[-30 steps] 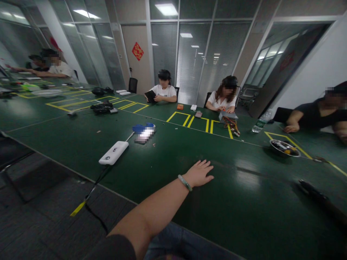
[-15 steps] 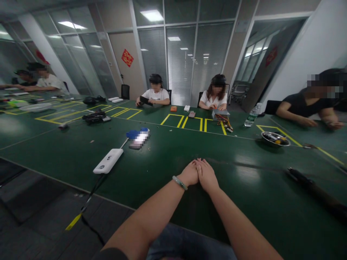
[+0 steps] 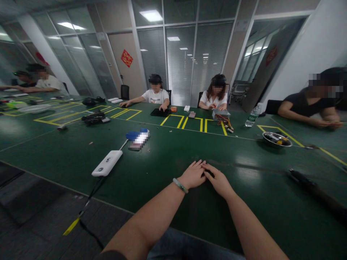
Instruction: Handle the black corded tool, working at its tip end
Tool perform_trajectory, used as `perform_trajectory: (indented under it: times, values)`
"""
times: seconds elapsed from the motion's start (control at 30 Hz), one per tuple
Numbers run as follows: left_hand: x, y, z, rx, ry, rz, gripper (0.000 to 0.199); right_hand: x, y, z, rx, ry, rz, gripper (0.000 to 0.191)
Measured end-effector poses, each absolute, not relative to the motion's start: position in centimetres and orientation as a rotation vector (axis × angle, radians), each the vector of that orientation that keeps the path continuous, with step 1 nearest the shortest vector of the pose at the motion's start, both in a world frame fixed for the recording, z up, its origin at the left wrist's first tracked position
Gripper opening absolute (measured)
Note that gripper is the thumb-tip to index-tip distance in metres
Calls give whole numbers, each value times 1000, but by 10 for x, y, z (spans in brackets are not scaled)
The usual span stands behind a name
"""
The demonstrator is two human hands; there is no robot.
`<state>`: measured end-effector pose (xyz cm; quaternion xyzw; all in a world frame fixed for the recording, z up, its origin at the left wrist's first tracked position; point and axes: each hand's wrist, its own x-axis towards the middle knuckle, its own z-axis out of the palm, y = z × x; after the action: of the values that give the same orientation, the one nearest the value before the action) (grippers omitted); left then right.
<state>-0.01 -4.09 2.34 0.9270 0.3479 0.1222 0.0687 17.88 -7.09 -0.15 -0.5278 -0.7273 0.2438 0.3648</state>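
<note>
- Left hand (image 3: 193, 174) lies unclenched, palm down on the green table (image 3: 159, 173), fingers stretched forward; a pale green bracelet (image 3: 180, 185) circles its wrist.
- Right hand (image 3: 219, 183) rests loosely just beside it, fingers extended, fingertips meeting those of the left.
- White rectangular device (image 3: 107, 163) lies left of both hands, near a pixelated phone-like object (image 3: 140, 140).
- Long black object (image 3: 309, 184) lies to the right; beyond it stands a metal bowl (image 3: 276, 145).
</note>
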Motion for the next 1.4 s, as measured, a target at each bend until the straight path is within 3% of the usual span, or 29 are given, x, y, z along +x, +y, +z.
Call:
perform_trajectory:
  times: [1.13,1.23,1.4]
  values:
    - [-2,-43,27,2773,1043,374,56,186,-74,6,-1349,-1949,634,43]
    - [-5,-43,29,2760,1016,374,57,214,-72,7,-1473,-1956,465,44]
    - [-9,-41,33,2689,967,327,60,312,-99,13,-1892,-1633,-242,58]
